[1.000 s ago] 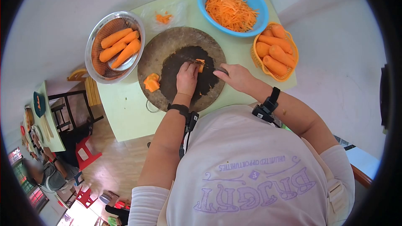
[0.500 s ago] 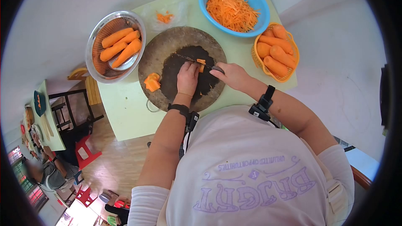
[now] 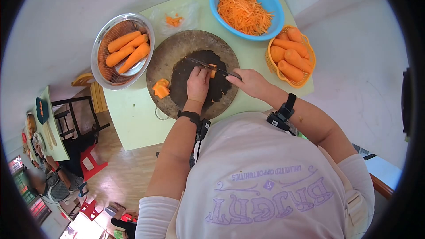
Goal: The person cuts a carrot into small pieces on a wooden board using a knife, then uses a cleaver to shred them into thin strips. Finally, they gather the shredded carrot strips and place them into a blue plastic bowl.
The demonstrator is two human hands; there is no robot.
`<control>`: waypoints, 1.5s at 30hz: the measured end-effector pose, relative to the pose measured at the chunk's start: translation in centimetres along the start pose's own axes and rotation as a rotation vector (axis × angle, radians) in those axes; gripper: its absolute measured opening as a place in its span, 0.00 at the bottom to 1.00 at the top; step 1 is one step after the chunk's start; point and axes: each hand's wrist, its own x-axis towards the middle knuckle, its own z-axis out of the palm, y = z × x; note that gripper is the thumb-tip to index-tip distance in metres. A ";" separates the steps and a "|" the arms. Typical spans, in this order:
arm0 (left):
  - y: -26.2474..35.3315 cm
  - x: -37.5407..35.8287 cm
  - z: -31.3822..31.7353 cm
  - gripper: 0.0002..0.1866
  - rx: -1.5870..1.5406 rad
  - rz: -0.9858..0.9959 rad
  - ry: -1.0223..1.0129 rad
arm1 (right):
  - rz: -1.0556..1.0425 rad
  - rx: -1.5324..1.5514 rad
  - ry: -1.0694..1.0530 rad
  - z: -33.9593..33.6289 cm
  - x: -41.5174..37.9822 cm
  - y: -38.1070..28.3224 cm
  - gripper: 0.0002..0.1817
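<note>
My right hand [image 3: 249, 82] is closed around the handle of a knife [image 3: 221, 71]. Its dark blade reaches left over the middle of a round wooden chopping board [image 3: 163, 59]. Under the blade sits a short piece of carrot [image 3: 213, 74]. The bent fingers of my left hand [image 3: 198, 84] press against that piece from the left, close to the blade. Several cut carrot chunks [image 3: 161, 88] lie at the board's left edge. The board's centre looks dark and wet.
Behind the board stand a blue basin [image 3: 280, 15] of carrot shreds and a plastic bag [image 3: 188, 13] with scraps. A metal bowl [image 3: 94, 57] of whole carrots is left, a yellow basket [image 3: 268, 60] of carrots right. A person [image 3: 55, 186] is at another table, lower left.
The knife and my right hand have shifted slightly to the right. My left hand stays in nearly the same place at the carrot piece.
</note>
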 end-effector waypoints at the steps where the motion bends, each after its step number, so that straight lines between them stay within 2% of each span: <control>1: 0.0 0.0 0.0 0.04 -0.002 -0.002 0.003 | -0.001 -0.005 -0.002 0.0 0.0 -0.1 0.27; 18: -0.3 0.0 0.0 0.04 0.030 0.016 -0.008 | 0.020 -0.032 -0.011 1.3 1.4 0.4 0.27; 20: -0.5 -0.1 0.4 0.04 -0.017 0.012 0.037 | 0.001 0.012 0.020 1.3 1.2 0.5 0.27; 30: -0.3 -0.1 0.1 0.04 0.007 0.000 0.010 | -0.008 0.072 0.055 0.2 0.3 -0.1 0.25; 32: -0.4 -0.1 0.1 0.03 0.001 -0.013 -0.002 | 0.036 0.003 -0.017 -0.2 -0.1 0.0 0.27; 45: -0.3 -0.1 0.1 0.04 0.006 -0.020 -0.009 | 0.015 -0.005 -0.023 -0.3 -0.1 0.2 0.27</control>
